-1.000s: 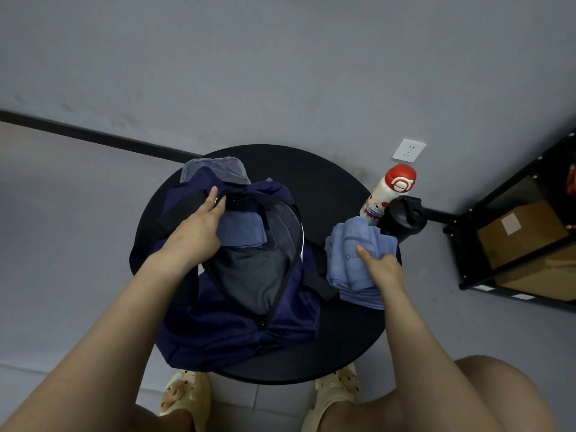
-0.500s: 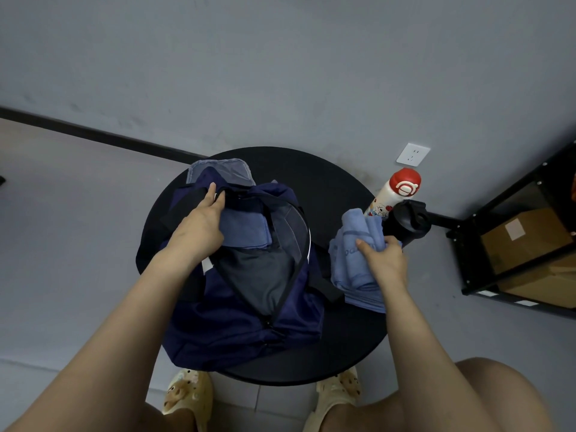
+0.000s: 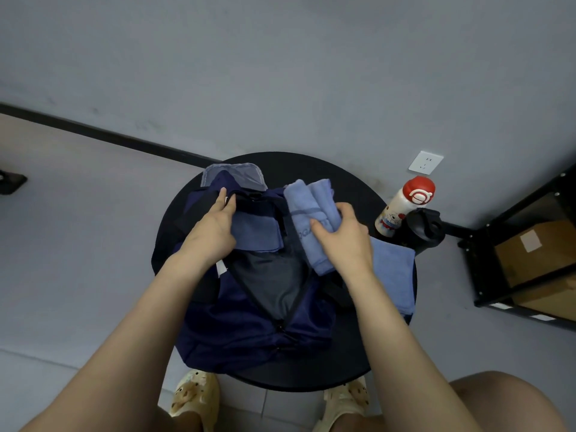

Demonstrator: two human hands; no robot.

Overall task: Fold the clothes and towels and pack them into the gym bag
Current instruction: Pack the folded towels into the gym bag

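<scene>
Packing step: folded blue towel (image 3: 308, 219) is gripped by right hand (image 3: 344, 241) above the open gym bag (image 3: 249, 332); bag rim is held open by left hand (image 3: 212, 232). Next: towel to be lowered inside

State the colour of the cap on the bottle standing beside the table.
Red, with a white ring marking, on the bottle; the head view shows it clearly.

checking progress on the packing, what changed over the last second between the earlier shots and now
The right hand gripped the rolled light blue towel, lifted it off the folded towel on the table and carried it left over the open gym bag. The left hand stayed holding the bag's rim open; the bottles did not move.
</scene>
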